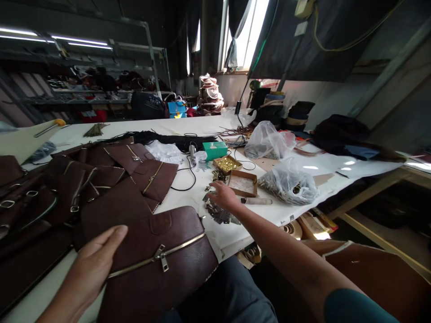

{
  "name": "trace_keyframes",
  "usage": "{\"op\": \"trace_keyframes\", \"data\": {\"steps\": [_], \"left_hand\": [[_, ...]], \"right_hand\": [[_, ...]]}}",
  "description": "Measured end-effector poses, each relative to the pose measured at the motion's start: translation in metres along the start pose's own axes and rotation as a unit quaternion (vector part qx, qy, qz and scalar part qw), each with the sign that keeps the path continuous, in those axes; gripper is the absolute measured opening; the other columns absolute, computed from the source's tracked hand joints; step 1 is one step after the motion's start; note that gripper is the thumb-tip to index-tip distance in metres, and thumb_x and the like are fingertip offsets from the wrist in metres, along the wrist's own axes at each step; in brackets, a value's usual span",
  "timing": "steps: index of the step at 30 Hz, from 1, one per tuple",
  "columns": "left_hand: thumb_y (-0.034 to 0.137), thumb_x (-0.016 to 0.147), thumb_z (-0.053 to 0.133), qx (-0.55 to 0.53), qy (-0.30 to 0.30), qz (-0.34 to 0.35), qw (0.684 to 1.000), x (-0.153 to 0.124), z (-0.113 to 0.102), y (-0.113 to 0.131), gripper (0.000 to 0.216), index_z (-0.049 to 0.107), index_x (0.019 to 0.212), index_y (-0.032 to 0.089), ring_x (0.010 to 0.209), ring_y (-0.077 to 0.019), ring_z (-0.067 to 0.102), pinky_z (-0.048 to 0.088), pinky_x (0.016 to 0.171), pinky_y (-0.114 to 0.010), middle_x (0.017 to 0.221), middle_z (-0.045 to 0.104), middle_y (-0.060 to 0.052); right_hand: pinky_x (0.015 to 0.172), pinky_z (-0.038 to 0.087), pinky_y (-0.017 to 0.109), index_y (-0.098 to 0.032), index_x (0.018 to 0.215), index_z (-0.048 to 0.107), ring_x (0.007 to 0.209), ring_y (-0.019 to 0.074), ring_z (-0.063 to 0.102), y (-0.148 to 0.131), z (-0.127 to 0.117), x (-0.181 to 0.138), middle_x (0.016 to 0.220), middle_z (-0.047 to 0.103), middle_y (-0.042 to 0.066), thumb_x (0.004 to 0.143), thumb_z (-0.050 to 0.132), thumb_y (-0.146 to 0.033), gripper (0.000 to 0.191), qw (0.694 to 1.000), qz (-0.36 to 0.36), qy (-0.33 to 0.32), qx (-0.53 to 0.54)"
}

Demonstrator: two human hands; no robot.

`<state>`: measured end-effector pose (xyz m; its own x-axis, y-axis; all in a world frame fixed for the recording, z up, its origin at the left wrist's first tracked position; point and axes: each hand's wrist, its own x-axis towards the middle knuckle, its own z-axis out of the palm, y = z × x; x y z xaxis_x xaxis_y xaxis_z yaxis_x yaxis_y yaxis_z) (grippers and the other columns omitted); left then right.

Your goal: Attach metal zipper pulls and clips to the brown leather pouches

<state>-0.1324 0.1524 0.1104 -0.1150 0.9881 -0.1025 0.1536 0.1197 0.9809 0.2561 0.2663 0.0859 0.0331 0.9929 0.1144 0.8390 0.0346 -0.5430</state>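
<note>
- The only writing I can pick out is a number beginning "197" on a dark bag (148, 105) in the background; its last digit and the smaller marks are too blurred to read.
- The left hand (96, 258) grips the brown panel (182, 224) at its left side, thumb on top, other fingers hidden; the panel, with its zip (183, 243), overhangs the near desk (188, 197) edge, its bottom cut off.
- The right hand (224, 196) has bent fingers at the metal pieces (220, 214); whether it pinches one, I cannot tell.
- Cloudy plastic blurs the contents of the near clear bag (289, 181).
</note>
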Motion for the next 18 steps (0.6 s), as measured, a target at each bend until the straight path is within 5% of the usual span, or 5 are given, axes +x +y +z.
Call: {"op": "trace_keyframes", "data": {"steps": [3, 9, 14, 18], "left_hand": [[0.076, 0.079, 0.078, -0.017, -0.078, -0.065, 0.995, 0.013, 0.031, -0.028, 0.067, 0.08, 0.108, 0.015, 0.091, -0.0334, 0.079, 0.065, 0.081, -0.043, 0.093, 0.084, -0.012], [0.075, 0.093, 0.056, 0.217, -0.011, 0.032, 0.976, 0.029, 0.028, -0.069, 0.063, 0.081, 0.107, 0.019, 0.107, -0.035, 0.077, 0.058, 0.097, -0.044, 0.107, 0.084, -0.01], [0.059, 0.095, 0.058, 0.278, 0.042, 0.114, 0.953, 0.014, 0.028, -0.058, 0.052, 0.076, 0.123, 0.02, 0.124, -0.0356, 0.069, 0.048, 0.115, -0.049, 0.129, 0.077, -0.014], [0.055, 0.094, 0.066, 0.251, 0.073, 0.196, 0.945, -0.021, 0.05, -0.035, 0.05, 0.073, 0.129, 0.02, 0.127, -0.0356, 0.066, 0.048, 0.117, -0.054, 0.134, 0.073, -0.015]], "right_hand": [[0.096, 0.054, 0.04, -0.017, 0.137, 0.072, 0.118, 0.034, 0.069, 0.003, 0.016, 0.034, 0.145, 0.067, 0.019, 0.089, 0.079, -0.035, 0.052, 0.999, 0.011, -0.029, -0.043], [0.099, 0.052, 0.038, -0.016, 0.12, 0.079, 0.118, 0.0323, 0.069, 0.001, 0.032, 0.054, 0.129, 0.075, 0.017, 0.092, 0.073, -0.024, 0.029, 0.998, 0.004, -0.036, -0.047], [0.09, 0.056, 0.032, -0.02, 0.118, 0.078, 0.092, 0.0205, 0.074, -0.025, 0.023, 0.013, 0.113, 0.08, 0.008, 0.096, 0.072, -0.031, 0.025, 0.998, -0.037, -0.023, 0.034], [0.078, 0.059, 0.032, -0.02, 0.106, 0.078, 0.081, 0.0189, 0.073, -0.06, 0.027, -0.055, 0.097, 0.079, 0.005, 0.089, 0.082, -0.034, 0.023, 0.963, -0.09, -0.012, 0.252]]}}
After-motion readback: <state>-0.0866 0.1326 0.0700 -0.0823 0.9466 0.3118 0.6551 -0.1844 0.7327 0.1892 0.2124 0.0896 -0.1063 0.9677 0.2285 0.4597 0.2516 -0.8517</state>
